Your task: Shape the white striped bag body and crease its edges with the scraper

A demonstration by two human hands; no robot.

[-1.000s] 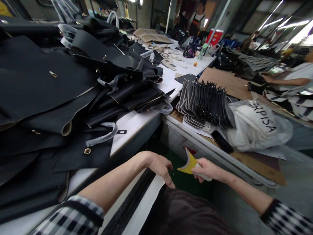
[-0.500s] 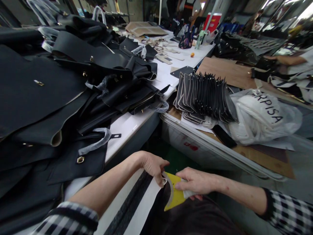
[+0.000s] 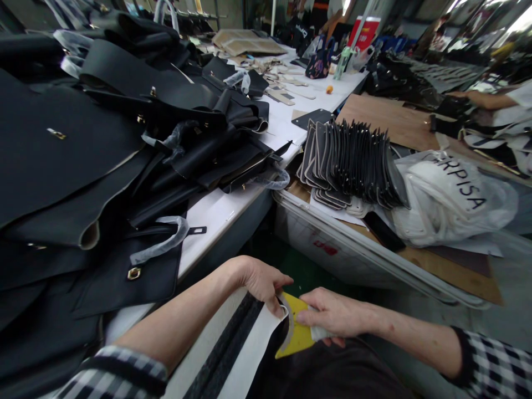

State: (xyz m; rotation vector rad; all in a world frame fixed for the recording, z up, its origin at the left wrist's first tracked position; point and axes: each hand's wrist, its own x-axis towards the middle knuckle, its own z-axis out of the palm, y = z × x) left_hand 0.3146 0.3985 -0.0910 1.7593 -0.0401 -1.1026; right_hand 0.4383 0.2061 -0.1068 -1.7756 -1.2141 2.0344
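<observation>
My right hand point(image 3: 334, 312) is closed around the pale, wrapped-looking end of a flat yellow scraper-like tool point(image 3: 296, 331) with a concave, curved edge. That edge lies against the rounded end of a white and black piece of sheet material point(image 3: 245, 349), which slants down to the bottom of the view. My left hand point(image 3: 264, 282) pinches this end between thumb and fingers, its index finger pointing out to the right. Part of the piece is hidden under my left forearm.
Black leather bag pieces point(image 3: 62, 160) with gold fittings are heaped on the white table point(image 3: 216, 208) at left. A row of black panels point(image 3: 353, 160), a dark phone-like object point(image 3: 383, 231) and a stuffed plastic bag point(image 3: 449, 199) sit on the right-hand table. Another person's arm point(image 3: 484, 101) shows far right.
The yellow tool has shifted slightly and tilted against the material's end. My right hand has moved a little down and right; my left keeps its pinch. The camera view has shifted slightly.
</observation>
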